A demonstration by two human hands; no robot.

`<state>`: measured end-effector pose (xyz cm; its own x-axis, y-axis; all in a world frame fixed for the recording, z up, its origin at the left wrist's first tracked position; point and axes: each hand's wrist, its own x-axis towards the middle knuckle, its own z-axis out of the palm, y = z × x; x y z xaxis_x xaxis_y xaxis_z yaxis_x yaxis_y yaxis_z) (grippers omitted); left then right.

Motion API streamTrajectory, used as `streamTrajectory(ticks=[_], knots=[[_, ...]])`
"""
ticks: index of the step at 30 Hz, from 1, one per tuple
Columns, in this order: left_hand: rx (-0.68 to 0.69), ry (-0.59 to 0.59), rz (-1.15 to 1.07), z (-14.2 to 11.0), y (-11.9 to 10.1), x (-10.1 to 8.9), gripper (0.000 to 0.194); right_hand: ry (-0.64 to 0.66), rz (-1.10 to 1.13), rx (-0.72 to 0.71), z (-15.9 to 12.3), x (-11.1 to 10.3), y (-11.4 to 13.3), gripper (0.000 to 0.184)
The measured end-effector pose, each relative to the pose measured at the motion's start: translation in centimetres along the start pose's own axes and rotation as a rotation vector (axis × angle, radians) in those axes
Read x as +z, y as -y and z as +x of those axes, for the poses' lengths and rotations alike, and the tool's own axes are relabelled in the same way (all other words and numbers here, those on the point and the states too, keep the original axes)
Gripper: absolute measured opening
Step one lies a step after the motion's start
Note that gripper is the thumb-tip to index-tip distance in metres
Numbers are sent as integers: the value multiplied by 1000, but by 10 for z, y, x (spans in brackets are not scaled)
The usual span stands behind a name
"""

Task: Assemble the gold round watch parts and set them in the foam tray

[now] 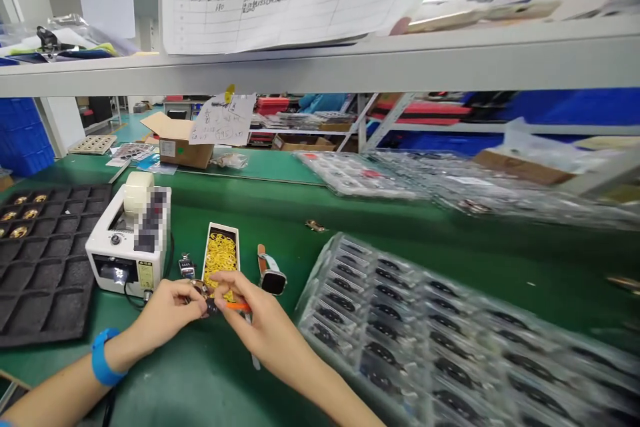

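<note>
Your left hand (167, 312) and right hand (263, 320) pinch a dark part (210, 307) below the box of yellow bands (221, 225); a full tray (330, 247) sits right of it

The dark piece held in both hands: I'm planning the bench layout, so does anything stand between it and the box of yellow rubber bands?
Nothing visible does. The small dark piece, pinched between the left hand and the right hand, sits at the near end of the white box, with the fingers overlapping that end.
</note>
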<state>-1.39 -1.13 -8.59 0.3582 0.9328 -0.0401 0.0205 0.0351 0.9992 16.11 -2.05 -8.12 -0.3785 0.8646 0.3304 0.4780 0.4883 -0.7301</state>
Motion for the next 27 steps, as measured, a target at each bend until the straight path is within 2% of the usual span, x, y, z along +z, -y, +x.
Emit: streamTrajectory(ticks=[3,5,9,14,20,24,27], knots=[[7,-67,15,1,1,0,23,-139,-169,-180,-2,2,-4,15],[-1,-88,13,2,3,0,23,-187,-279,-270,-4,6,-5,17],[31,-66,82,0,7,-1,23,-214,-341,-310,-5,12,-7,17],[124,-27,270,-3,8,-2,25,-159,-205,-237,-4,12,-7,19],[129,0,378,-6,4,2,25,-58,42,100,2,9,-3,13],[93,-24,331,-4,5,4,19,-41,29,163,2,11,-8,13],[81,-78,291,-2,9,3,18,-120,-71,157,3,9,-18,13]])
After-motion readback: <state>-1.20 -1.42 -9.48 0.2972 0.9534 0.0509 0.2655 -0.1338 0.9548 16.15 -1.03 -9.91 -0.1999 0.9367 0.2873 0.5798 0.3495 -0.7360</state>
